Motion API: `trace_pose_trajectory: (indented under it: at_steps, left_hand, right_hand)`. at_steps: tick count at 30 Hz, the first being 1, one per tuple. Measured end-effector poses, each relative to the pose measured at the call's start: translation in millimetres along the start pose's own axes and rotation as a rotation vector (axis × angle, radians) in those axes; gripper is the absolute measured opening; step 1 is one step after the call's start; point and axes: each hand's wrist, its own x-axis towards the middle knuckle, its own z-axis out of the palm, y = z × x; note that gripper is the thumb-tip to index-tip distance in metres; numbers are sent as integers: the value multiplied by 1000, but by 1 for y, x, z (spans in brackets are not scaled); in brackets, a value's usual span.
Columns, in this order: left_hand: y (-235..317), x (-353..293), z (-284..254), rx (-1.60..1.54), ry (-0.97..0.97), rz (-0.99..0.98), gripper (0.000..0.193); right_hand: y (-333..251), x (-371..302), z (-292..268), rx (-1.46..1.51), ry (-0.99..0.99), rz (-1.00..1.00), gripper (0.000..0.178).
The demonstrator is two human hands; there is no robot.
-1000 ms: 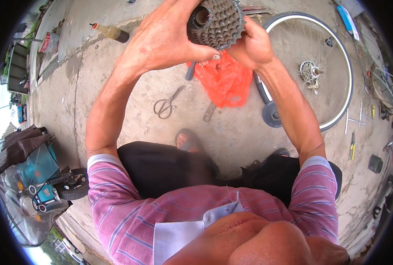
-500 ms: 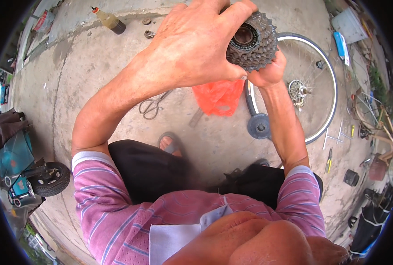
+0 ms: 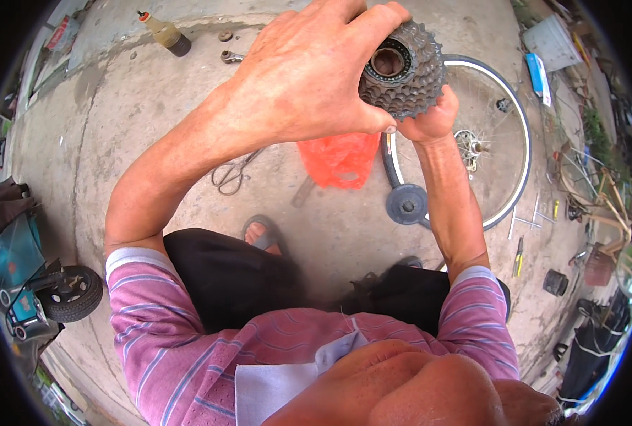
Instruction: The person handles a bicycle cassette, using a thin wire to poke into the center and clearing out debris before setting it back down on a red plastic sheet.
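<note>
Worn on the head (image 3: 429, 390), a fisheye camera looks down over the striped shirt (image 3: 280, 341), the left hand (image 3: 323, 78) and right hand (image 3: 432, 122) near it, the floor (image 3: 337, 231) farther below.

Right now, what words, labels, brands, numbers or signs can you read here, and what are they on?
No text reads clearly.
Freewheel sprocket cluster: light marks around its inner ring, too small to tell.
Bicycle tyre: a small pale-and-orange mark, too small to read.
Blue-and-white packet: any print is too small.
Red-and-white container: marks too blurred.
</note>
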Motion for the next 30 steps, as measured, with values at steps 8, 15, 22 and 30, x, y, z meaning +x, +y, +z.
trace_pose_trajectory:
  at_steps: [8, 15, 22, 30]
  left_hand:
    - [2, -2, -3, -72, 68, 15, 87]
    - [-1, -1, -6, -190, 67, -8, 90]
    - [-5, 4, -10, -291, 62, 30, 89]
    - [-46, 6, 26, -875, 17, 47, 107]
  right_hand:
    - [-6, 1, 9, -174, -5, -7, 51]
    - [0, -3, 13, -419, 69, -112, 48]
    - [-3, -2, 14, -621, 115, -176, 51]
    - [-11, 17, 44, -1165, 84, -324, 16]
